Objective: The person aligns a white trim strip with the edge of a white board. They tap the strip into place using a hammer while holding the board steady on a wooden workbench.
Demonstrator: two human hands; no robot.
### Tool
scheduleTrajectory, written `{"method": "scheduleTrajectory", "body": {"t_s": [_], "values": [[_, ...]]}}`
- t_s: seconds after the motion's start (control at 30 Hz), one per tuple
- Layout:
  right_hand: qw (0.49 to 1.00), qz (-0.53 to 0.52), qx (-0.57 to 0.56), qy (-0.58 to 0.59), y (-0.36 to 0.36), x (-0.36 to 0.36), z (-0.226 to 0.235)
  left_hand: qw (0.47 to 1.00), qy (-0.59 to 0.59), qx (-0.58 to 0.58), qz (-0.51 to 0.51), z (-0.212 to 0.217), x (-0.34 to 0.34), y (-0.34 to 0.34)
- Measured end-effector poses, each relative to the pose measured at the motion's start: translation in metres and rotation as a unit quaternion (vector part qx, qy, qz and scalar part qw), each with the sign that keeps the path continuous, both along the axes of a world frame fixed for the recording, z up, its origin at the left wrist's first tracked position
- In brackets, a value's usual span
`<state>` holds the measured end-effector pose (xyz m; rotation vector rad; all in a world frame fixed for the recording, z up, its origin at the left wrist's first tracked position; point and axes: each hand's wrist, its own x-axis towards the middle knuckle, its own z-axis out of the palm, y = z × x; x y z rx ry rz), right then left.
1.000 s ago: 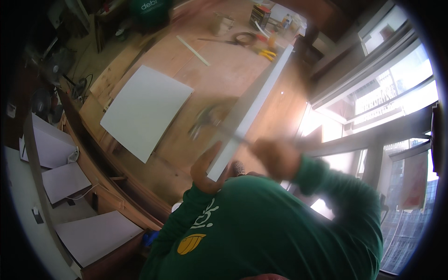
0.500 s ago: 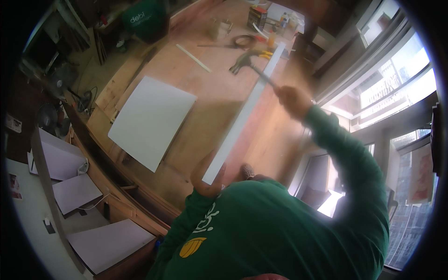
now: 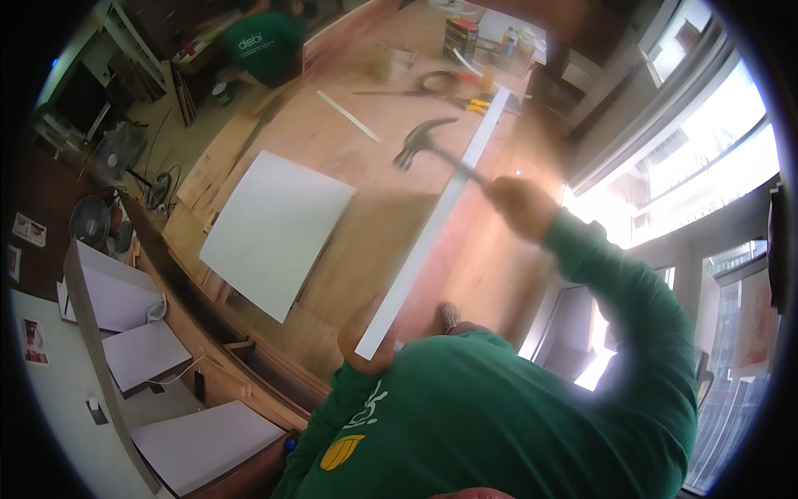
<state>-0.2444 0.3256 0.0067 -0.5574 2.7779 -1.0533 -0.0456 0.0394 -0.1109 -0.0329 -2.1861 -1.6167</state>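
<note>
A claw hammer [image 3: 420, 143] is in my right hand [image 3: 522, 206], its fingers closed round the handle; the head hangs just left of a long white strip [image 3: 432, 226]. The strip runs from near my body toward the far end of the wooden workbench [image 3: 391, 187]. My left hand [image 3: 353, 339] is wrapped round the strip's near end, which covers part of the hand. To the left of the strip lies a white rectangular panel [image 3: 278, 233] on the bench.
Yellow-handled pliers [image 3: 476, 105], a coil [image 3: 438, 81], a dark box [image 3: 460, 37] and several bottles sit at the bench's far end. A thin pale strip [image 3: 347, 115] lies mid-bench. Beyond the left side, a person in green [image 3: 264, 46] bends over. White-topped compartments [image 3: 208, 437] stand lower left.
My right hand and the hammer have come slightly lower and nearer to me, the hammer head shifting left. My left hand still holds the strip. The person in green has shifted a little.
</note>
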Motion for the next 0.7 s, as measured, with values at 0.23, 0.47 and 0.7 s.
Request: {"method": "scheduleTrajectory", "body": {"t_s": [0.23,0.47,0.7], "values": [[0.981,-0.154,0.025,-0.114,0.030,-0.118,0.011,0.999,-0.024,-0.021,0.019,-0.023,0.003,-0.015],[0.961,-0.243,0.010,-0.131,0.079,-0.212,-0.021,0.999,0.019,0.010,0.042,-0.018,-0.001,-0.012],[0.958,-0.260,-0.085,-0.090,0.119,-0.222,-0.019,0.999,0.023,0.026,0.040,-0.004,-0.004,-0.005]]}}
